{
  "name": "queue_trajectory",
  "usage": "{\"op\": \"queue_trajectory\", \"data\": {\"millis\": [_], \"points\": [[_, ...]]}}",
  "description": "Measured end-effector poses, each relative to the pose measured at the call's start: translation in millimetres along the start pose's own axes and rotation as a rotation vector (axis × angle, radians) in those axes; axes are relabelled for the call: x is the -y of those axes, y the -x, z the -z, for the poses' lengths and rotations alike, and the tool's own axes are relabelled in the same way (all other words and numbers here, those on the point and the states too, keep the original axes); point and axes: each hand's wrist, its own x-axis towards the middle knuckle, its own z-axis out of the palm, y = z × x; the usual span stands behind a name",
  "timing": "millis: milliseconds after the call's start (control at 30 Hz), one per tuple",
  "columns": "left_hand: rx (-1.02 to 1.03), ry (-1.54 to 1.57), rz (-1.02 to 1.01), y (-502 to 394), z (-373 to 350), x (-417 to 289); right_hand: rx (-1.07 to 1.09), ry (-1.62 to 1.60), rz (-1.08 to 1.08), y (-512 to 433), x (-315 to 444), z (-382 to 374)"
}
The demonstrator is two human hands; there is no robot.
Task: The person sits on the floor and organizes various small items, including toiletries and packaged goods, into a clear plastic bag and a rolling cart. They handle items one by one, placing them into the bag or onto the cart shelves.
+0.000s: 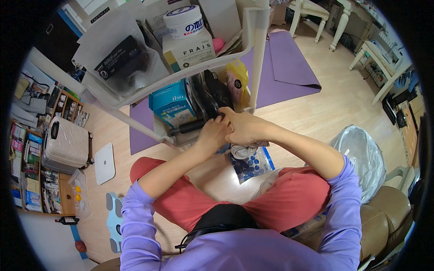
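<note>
My left hand [215, 134] and my right hand [245, 127] meet at the front of the lower basket [158, 127] of a white plastic shelf cart. Their fingers overlap, and whatever may lie between them is hidden. A black cylinder-shaped handle [191, 127] lies left of my left hand. Just beyond my fingers stand black items in clear plastic [203, 93], between a blue box [172, 103] and a yellow bag [241, 73]. Below my right hand are a bunched pale cloth [242, 152] and a clear bag of blue discs [249, 167] on the floor.
The upper basket [135, 96] holds a white lidded tub [184, 22] on a carton [190, 49]. A white plastic bag [361, 159] stands at the right. Left are a suitcase [67, 142], a white scale [105, 163] and a light blue stool-like object [113, 216]. A purple mat [291, 64] lies behind the cart.
</note>
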Motion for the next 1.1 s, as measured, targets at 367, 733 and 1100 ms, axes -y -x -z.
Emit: {"op": "queue_trajectory", "data": {"millis": [367, 733, 1100], "points": [[-0.282, 0.195, 0.136, 6.1, 5.4, 5.0, 0.041, 0.02, -0.058, 6.9, 9.6, 18.9], [-0.185, 0.303, 0.176, 27.8, 18.7, 6.7, 0.062, -0.043, -0.088, -9.8, -5.2, 7.6], [-0.074, 0.405, 0.408, 50.7, 48.5, 28.7, 0.115, 0.005, -0.049, 3.7, 2.5, 13.6]]}}
